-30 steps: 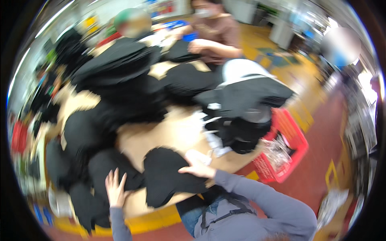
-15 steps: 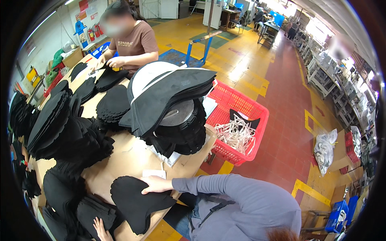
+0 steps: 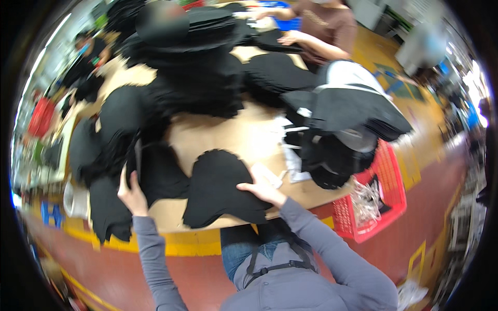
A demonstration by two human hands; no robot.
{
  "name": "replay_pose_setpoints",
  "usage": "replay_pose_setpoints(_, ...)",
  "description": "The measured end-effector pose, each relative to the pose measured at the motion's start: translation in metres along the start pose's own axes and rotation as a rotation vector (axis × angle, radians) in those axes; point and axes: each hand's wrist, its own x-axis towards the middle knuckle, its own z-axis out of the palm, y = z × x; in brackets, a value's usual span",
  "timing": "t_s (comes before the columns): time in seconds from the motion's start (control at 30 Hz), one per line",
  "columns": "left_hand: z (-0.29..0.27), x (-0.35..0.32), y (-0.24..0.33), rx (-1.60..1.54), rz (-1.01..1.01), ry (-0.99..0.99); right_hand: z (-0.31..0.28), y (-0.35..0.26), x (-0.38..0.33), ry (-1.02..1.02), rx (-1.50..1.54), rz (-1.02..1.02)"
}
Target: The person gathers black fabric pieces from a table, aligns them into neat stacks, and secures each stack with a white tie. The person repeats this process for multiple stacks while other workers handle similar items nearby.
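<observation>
Black fabric cutout [image 3: 220, 186], curved and ragged at its edge, lies flat on the tan worktable [image 3: 244, 137] under the right hand [image 3: 263, 189], whose fingers are spread and pressing on its right edge without closing on it. Left of it, the left hand [image 3: 132, 193] reaches up against another stack of black pieces [image 3: 155, 176]; it looks open, though blur hides any grip. Beyond the right hand sits a red basket [image 3: 386, 192], and across the table another person's hands [image 3: 290, 37] work.
</observation>
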Motion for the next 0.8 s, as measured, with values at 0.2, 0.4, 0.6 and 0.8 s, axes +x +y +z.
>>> replay_pose_setpoints(0.2,0.008,-0.109,0.121,-0.076,0.380,-0.272,-0.018,-0.008,0.007,-0.108,0.392,0.213)
replay_pose_setpoints(0.4,0.033,-0.206,0.130,-0.241,0.286,-1.040,-0.025,0.002,0.014,-0.209,0.232,0.309)
replay_pose_setpoints(0.6,0.043,-0.137,0.004,-0.356,-0.643,-0.273,-0.013,-0.065,0.003,-0.229,0.211,0.197)
replay_pose_setpoints(0.8,0.018,-0.108,0.036,-0.917,-0.627,-0.558,-0.026,-0.047,-0.013,-0.184,0.372,-0.228)
